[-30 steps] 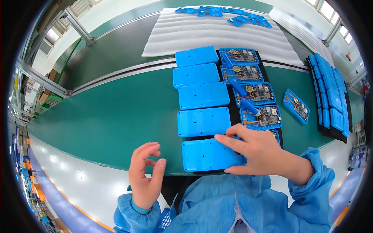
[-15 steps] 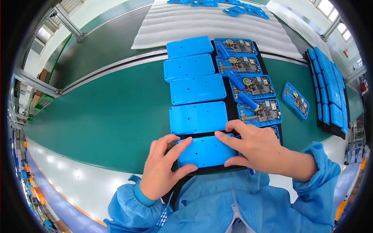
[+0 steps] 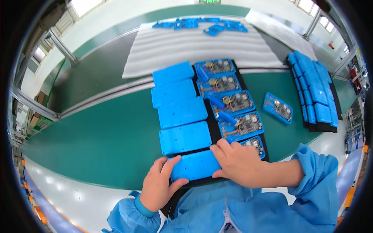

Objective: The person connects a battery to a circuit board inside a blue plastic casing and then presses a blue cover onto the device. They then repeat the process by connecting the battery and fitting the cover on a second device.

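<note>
The nearest blue plastic cover (image 3: 196, 166) lies flat at the front of a black mat. My left hand (image 3: 159, 185) grips its left end between thumb and fingers. At the right end my right hand (image 3: 241, 164) has its thumb on the near edge and its fingers on the far corner, closed around the cover. Beyond it several matching covers, such as this blue cover (image 3: 185, 138), form a column. Alongside on the right runs a column of open blue cases (image 3: 241, 126) with circuit boards and blue cylindrical parts. My right hand partly hides the nearest case (image 3: 254, 146).
A lone open case with a board (image 3: 278, 108) lies on the green table (image 3: 105, 143). Stacked blue cases (image 3: 316, 91) stand on a black mat at right. Across a metal rail, white foam sheeting (image 3: 186, 46) carries more blue parts (image 3: 186, 23).
The whole view has shifted, so the table's things sit lower and further left. Both hands stay on the same cover; my right hand's fingers have drawn closer together at its end.
</note>
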Demonstrator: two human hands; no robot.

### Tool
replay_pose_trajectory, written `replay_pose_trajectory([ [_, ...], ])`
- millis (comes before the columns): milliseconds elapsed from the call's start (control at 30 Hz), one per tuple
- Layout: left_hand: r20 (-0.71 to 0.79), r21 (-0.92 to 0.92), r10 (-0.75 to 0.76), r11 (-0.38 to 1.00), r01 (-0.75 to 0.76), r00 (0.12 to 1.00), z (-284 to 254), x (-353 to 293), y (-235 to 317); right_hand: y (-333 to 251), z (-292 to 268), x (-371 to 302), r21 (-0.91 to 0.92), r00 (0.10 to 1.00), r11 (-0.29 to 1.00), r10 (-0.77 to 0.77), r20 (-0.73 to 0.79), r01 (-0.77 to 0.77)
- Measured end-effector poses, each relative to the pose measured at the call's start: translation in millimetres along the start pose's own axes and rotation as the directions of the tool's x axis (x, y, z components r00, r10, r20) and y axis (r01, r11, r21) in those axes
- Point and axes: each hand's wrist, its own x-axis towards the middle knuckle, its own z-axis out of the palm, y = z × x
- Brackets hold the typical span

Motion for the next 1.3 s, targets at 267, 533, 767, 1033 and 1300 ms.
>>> replay_pose_trajectory([
  [267,0.087,-0.283,-0.132,0.947,0.152,0.987,-0.7,-0.9,-6.0,4.5,-0.3,0.1,0.048,0.999,0.998,-0.044,0.015,0.044],
  [533,0.122,-0.302,-0.104,0.943,0.137,0.987,-2.9,7.0,-6.6,4.2,-4.5,5.2,0.053,0.996,0.999,-0.013,0.091,0.008],
  [767,0.161,-0.331,-0.152,0.922,0.199,0.975,-7.0,-0.7,-3.7,3.9,-7.7,-0.8,0.196,0.999,0.98,0.0,0.041,-0.008],
  [1033,-0.123,-0.148,0.071,0.985,-0.089,0.99,9.4,-7.8,-17.2,-2.1,20.9,-9.5,0.237,0.9,0.934,-0.155,-0.408,0.268],
  [1300,-0.163,-0.327,0.289,0.886,-0.328,0.943,-1.8,-10.3,-23.0,-4.7,28.0,-13.8,0.089,0.803,0.941,-0.226,-0.552,0.326],
])
